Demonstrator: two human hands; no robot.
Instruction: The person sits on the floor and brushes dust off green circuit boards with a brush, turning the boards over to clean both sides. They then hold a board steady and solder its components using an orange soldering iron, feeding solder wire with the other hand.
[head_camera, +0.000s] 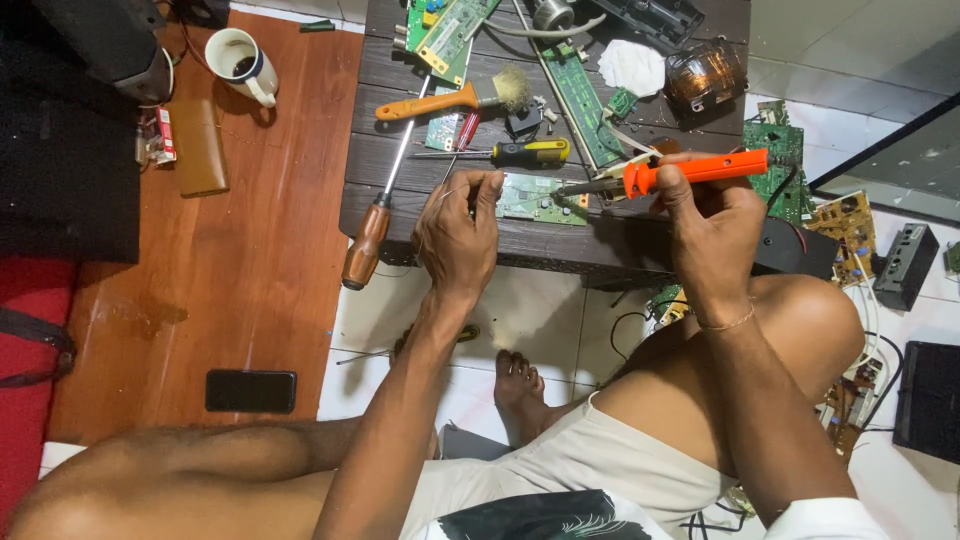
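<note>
A small green circuit board (530, 200) lies near the front edge of a dark wooden table (420, 160). My right hand (715, 215) grips an orange-handled soldering iron (690, 170), its metal tip reaching left onto the board. My left hand (458, 232) rests at the board's left end, fingers pinched on a thin solder wire (448, 192).
On the table lie a long screwdriver with a brown handle (372, 235), a yellow-and-black screwdriver (520, 153), an orange-handled brush (450, 98), long green boards (580, 95) and a white cloth (632, 66). A white mug (240, 62) and a black phone (250, 390) sit on the wooden floor; more boards (850, 225) lie at the right.
</note>
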